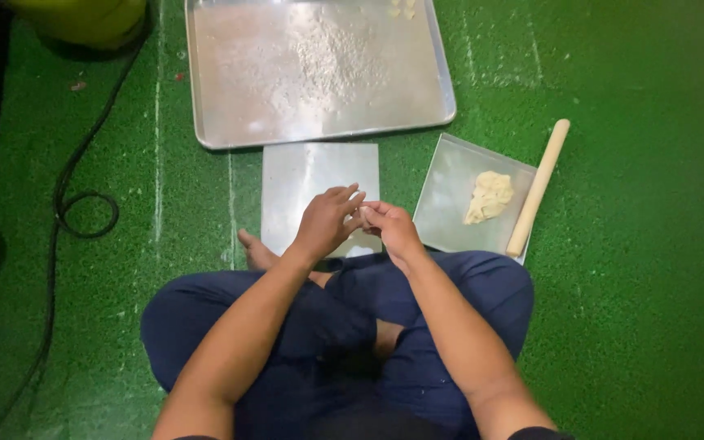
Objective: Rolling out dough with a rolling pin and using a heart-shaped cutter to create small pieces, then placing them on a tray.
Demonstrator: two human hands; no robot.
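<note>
Head view, read left to right. A black cable [83, 175] loops over the green mat floor [629, 326] at the 9 o'clock side of the scene, with a yellow-green object [83, 18] partly cut off at the 11 o'clock corner. At 12 o'clock lies a large metal baking tray [230, 98], dusted with flour; a few small pale dough bits [402, 8] sit at its far edge. Just below the tray, at the centre, a flat square metal plate [303, 175] rests on the mat. The person sits cross-legged in dark blue trousers [287, 326], one bare foot [254, 251] touching the plate's near left corner.

The left hand [323, 224] and right hand [393, 228] meet above the near edge of the plate. The fingertips of both hands pinch together around a small pale piece [363, 213], mostly hidden between them; the grip of each hand is narrow and closed on this piece, though what the piece is cannot be told with certainty.

At 3 o'clock from the hands lies a smaller square metal tray [450, 179], set askew, bearing a lump of pale yellow dough [489, 197]. A wooden rolling pin [538, 187] lies tilted along the tray's right edge, its lower end resting on the tray.
</note>
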